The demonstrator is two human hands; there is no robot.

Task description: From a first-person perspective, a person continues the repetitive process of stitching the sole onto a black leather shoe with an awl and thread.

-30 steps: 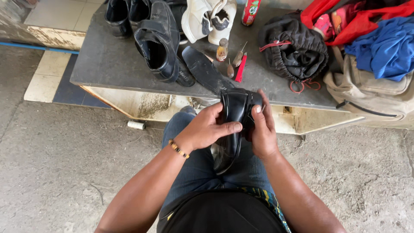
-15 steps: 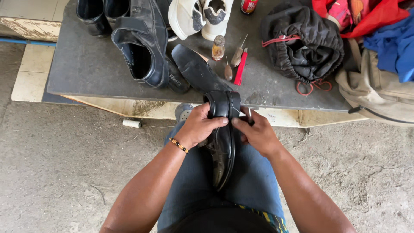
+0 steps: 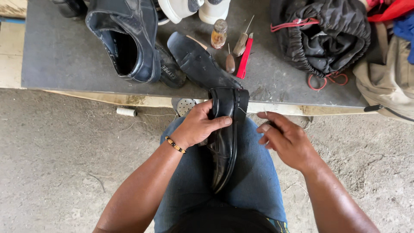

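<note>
A black shoe [image 3: 225, 133] is held on the lap, heel end toward the bench [image 3: 56, 56].

It is clamped by the left hand [image 3: 199, 126], fingers curled over its side; the right hand [image 3: 286, 139] is kept just beside it, fingers loosely bent, apart from the shoe.

A street-side shoe repair spot, worked low to the ground.

Bare concrete floor [image 3: 56, 164] and a low grey slab bench [image 3: 60, 56] at 12 o'clock carry 1 loose sole [image 3: 196, 60], a black shoe [image 3: 129, 39], a small glue bottle [image 3: 218, 33], awls [image 3: 241, 41] and a thread spool [image 3: 126, 111] at 10 o'clock.
</note>
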